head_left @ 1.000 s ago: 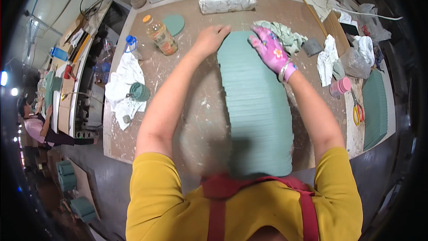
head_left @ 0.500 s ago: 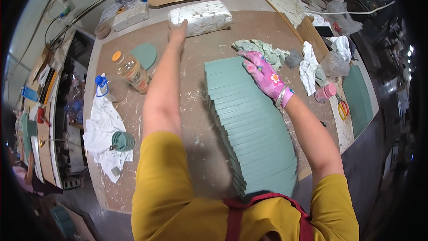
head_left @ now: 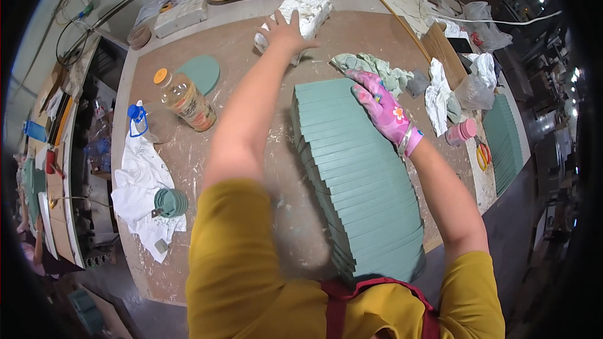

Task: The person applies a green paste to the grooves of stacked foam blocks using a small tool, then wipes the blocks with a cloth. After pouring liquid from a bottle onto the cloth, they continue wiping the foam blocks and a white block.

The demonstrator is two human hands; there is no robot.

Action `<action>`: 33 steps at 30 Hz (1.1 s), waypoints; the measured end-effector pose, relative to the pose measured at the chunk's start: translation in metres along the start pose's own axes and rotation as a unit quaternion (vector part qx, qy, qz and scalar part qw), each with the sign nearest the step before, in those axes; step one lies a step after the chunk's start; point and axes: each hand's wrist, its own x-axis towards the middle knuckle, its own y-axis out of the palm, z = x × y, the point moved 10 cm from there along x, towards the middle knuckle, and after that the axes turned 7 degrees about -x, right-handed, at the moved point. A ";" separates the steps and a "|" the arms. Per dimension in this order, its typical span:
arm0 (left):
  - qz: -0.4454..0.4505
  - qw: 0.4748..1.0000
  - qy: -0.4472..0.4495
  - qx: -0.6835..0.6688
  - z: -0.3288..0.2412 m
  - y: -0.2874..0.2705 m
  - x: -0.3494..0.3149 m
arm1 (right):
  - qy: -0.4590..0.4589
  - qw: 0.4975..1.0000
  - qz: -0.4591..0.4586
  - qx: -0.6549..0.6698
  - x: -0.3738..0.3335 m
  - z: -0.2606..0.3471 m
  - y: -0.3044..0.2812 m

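My bare left hand [head_left: 286, 34] is spread over the near end of a white, rough-surfaced block [head_left: 311, 9] at the far side of the table. Its fingers are stretched apart; whether the palm presses on the block is hidden. In a pink flowered glove, my right hand [head_left: 380, 103] lies with fingers stretched along the upper right edge of a long stack of green, slab-like pieces [head_left: 361, 188]. The pieces overlap in a row that runs from the table's middle toward my body. A crumpled pale green cloth [head_left: 370, 66] lies just beyond the glove.
On the left stand a bottle with an orange cap [head_left: 185, 100] and a green ribbed cup [head_left: 169, 203] on a white cloth [head_left: 141, 176]. A green disc [head_left: 200, 74] lies behind the bottle. At right are a pink-capped jar [head_left: 461, 132], scissors [head_left: 483, 154] and another green stack [head_left: 502, 141].
The white block has turned, its near end now angled toward me. My left hand has shifted right and spread its fingers over it. My right hand stays on the green stack.
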 end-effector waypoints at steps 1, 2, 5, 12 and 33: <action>0.040 0.998 -0.020 0.047 0.005 0.012 0.007 | -0.003 1.000 -0.004 -0.001 0.000 0.001 0.000; 0.079 0.992 -0.039 0.095 0.011 0.023 0.014 | -0.006 1.000 -0.008 -0.002 0.000 0.001 -0.001; 0.106 0.990 -0.093 0.003 0.020 0.026 0.034 | -0.008 1.000 -0.017 -0.002 -0.002 -0.002 -0.006; 0.118 0.986 0.085 0.082 0.011 0.012 -0.002 | -0.007 0.998 -0.048 -0.048 -0.002 -0.005 -0.006; -0.071 0.781 -0.160 -0.599 0.029 -0.058 -0.281 | -0.023 0.982 -0.138 -0.127 -0.080 -0.056 -0.078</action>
